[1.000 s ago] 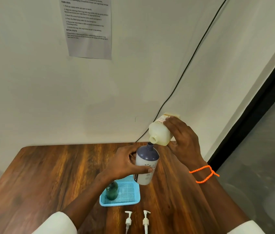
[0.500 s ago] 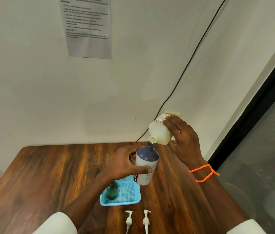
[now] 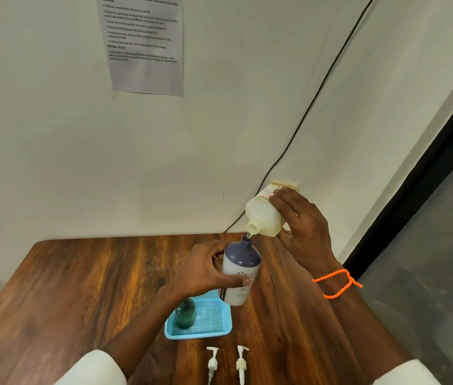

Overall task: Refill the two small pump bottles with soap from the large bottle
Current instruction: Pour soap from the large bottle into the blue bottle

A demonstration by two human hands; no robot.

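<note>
A small white plastic bottle with a blue-grey shoulder and open neck (image 3: 240, 273) is held upright above the dark wooden table (image 3: 81, 287) by the left hand (image 3: 205, 269), whose fingers and thumb are wrapped round its body. Its base is seen above the far right corner of a light blue mesh plastic tray (image 3: 200, 330) that lies on the table. A large pale yellow translucent plastic bottle with a printed label (image 3: 267, 215) is gripped by the right hand (image 3: 303, 226), fingers curled over its upper side, and is tilted steeply with its open mouth pointed down and to the left. The mouth is placed just above the small bottle's neck, and a thin thread of pale soap is seen between the two openings. An orange beaded cord (image 3: 336, 284) is worn round the right wrist.

In the left part of the tray a small dark green bottle (image 3: 185, 314) is stood upright, partly hidden by the left forearm. Two white pump heads with dip tubes (image 3: 226, 362) are laid side by side on the table, just nearer than the tray.

A printed paper sheet (image 3: 144, 43) is fixed to the pale wall, and a thin black cable (image 3: 303, 118) is run down the wall toward the table's far edge.
</note>
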